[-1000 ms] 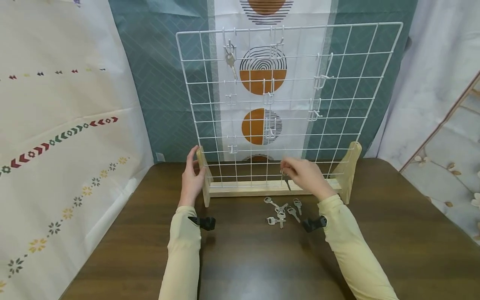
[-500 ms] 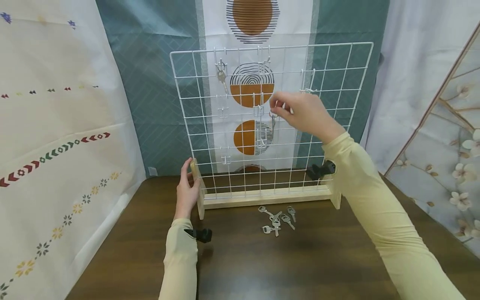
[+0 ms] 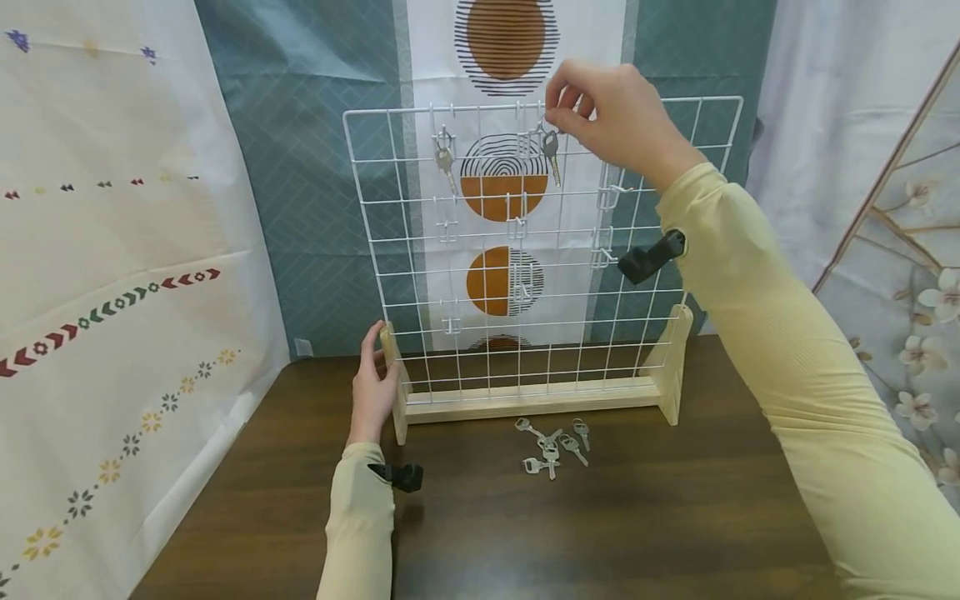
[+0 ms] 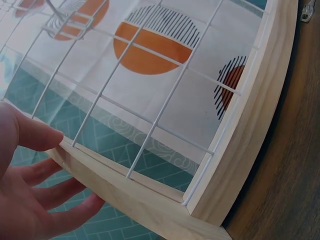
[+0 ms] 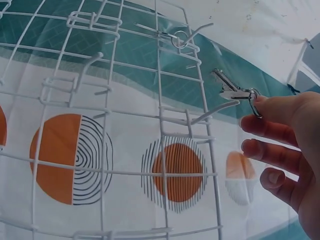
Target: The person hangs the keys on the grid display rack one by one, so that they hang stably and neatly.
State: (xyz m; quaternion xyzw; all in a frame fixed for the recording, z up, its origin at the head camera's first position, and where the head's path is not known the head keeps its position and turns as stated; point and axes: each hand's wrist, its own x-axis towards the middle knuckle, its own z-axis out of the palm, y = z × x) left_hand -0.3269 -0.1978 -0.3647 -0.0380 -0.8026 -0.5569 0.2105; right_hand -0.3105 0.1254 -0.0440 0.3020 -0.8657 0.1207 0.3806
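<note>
In the head view, my right hand [image 3: 618, 117] is raised at the rack's top edge, pinching the ring of a key [image 3: 551, 148] between thumb and forefinger. In the right wrist view, the key [image 5: 235, 94] dangles from that ring beside the tip of a white wire hook [image 5: 215, 111]; whether the ring touches it I cannot tell. My left hand [image 3: 373, 392] grips the wooden side support [image 3: 397, 383] of the white wire grid rack [image 3: 457, 364]. The left wrist view has the thumb and fingers on either side of the wood [image 4: 125, 200].
Another key [image 3: 445, 158] hangs by its ring from the top-left hook. Several loose keys [image 3: 550, 450] lie on the brown table [image 3: 480, 525] before the rack. More hooks [image 3: 602, 254] are spread over the grid. A patterned curtain [image 3: 315, 167] hangs behind.
My right hand has lifted the key from low beside the rack's base up to the top-middle hook. The left hand has kept its grip on the support. The head view has shifted.
</note>
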